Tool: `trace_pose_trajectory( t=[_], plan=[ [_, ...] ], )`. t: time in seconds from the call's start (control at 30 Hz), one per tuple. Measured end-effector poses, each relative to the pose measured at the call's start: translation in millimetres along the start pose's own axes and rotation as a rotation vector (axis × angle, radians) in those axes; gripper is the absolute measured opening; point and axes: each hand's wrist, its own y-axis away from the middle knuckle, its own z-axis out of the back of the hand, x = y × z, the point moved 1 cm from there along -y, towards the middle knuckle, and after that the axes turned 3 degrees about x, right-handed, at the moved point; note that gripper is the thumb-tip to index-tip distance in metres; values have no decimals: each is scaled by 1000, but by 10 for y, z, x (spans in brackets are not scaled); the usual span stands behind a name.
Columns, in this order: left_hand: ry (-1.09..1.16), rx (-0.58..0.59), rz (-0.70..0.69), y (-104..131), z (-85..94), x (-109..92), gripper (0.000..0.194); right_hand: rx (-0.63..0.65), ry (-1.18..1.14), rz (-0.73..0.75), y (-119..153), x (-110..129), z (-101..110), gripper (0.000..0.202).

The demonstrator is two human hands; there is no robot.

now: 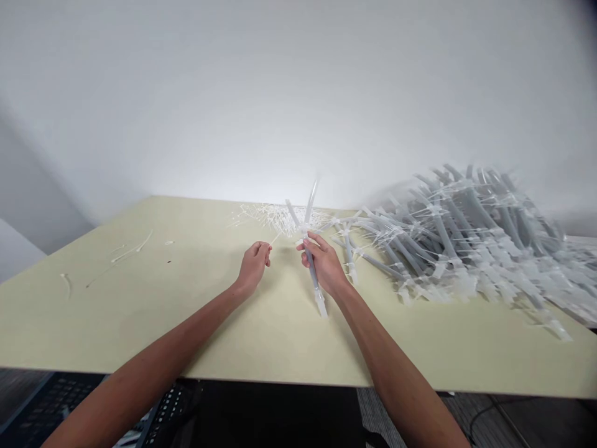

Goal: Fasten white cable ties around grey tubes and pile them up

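My right hand is closed around a Y-shaped tube assembly, just below its joint. Two translucent branches point up and away, and a milky end fitting hangs toward me. My left hand is pinched, with a thin white cable tie sticking out of its fingertips toward the joint. A small gap separates the two hands. Behind them lies a loose pile of white cable ties, partly hidden by the tube assembly.
A large heap of similar tube assemblies covers the table's right side, with a few reaching toward my right hand. Scattered white strips lie on the left of the pale table. A dark crate stands below the front edge.
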Motion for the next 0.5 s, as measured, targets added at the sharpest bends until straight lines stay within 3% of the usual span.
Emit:
trace_pose_trajectory(
  t=[0.27, 0.4, 0.5],
  plan=[
    [-159, -24, 61, 31, 15, 54, 37, -12, 1, 102, 16, 28, -39, 50],
    [-115, -3, 35, 19, -9, 37, 37, -12, -75, 55, 10, -41, -55, 51],
    [-33, 44, 16, 12, -35, 7, 37, 60, -98, -20, 16, -78, -85, 50]
  ],
)
